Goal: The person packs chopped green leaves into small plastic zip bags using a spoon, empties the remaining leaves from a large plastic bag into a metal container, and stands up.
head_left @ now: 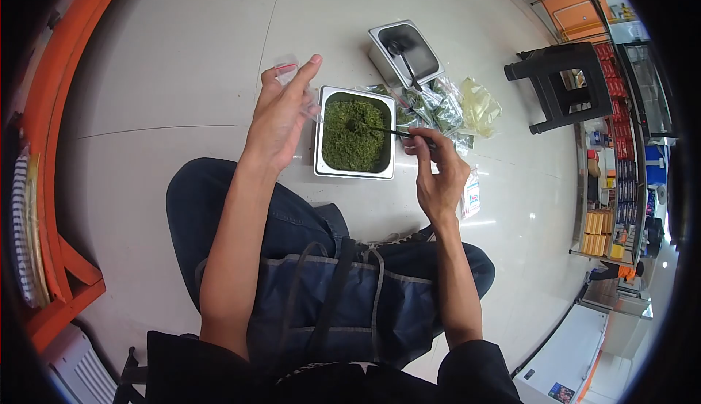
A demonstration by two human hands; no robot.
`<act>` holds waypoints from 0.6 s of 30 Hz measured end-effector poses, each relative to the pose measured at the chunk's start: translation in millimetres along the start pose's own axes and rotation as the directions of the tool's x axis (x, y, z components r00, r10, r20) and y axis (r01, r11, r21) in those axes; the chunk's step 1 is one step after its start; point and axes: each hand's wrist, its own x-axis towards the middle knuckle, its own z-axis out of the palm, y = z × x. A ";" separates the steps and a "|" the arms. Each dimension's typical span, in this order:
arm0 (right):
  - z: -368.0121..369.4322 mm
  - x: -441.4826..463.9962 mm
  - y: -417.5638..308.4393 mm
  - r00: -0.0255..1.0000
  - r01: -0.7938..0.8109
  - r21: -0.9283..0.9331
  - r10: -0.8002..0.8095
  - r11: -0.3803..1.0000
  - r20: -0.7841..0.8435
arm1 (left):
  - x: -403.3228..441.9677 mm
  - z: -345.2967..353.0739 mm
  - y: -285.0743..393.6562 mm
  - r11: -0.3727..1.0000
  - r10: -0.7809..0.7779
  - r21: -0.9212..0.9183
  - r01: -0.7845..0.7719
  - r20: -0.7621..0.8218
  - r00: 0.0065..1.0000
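A square steel container [318, 157] full of chopped green herb [354, 152] stands on the floor in front of my crossed legs. My right hand [444, 177] pinches the thin handle of a black spoon [403, 134], whose head is sunk in the herb. Left of the container, my left hand [276, 123] is raised with a small clear zip bag [309, 106] held in its fingers. A red strip shows along the bag's top. The bag hangs close to the container's left rim, and its contents, if any, cannot be made out.
Behind sits a second steel container [380, 52] with a black ladle [404, 59] in it. Beside it lie filled clear bags [437, 109] and a crumpled yellowish bag [480, 106]. A printed packet [473, 193] is near my right hand. A black stool [544, 86] stands at right, an orange rack [55, 134] at left.
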 end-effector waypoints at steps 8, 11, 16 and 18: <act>-2.8 1.1 3.6 0.989 -0.028 0.077 0.038 0.997 -0.144 | -3.3 5.9 3.8 1.000 -0.019 -0.006 0.019 -0.011 1.000; -6.5 -3.1 9.8 0.996 0.076 -0.047 -0.074 0.996 0.053 | -1.7 5.2 1.6 0.999 -0.033 -0.005 0.033 -0.015 0.999; -12.0 -6.9 9.0 0.954 0.262 -0.200 -0.223 0.944 0.198 | 0.5 0.0 0.7 1.000 -0.001 -0.029 0.001 -0.023 1.000; -13.5 -5.9 6.0 0.954 0.286 -0.180 -0.262 0.941 0.144 | 2.0 -0.9 1.8 1.000 0.009 -0.028 -0.010 -0.042 0.999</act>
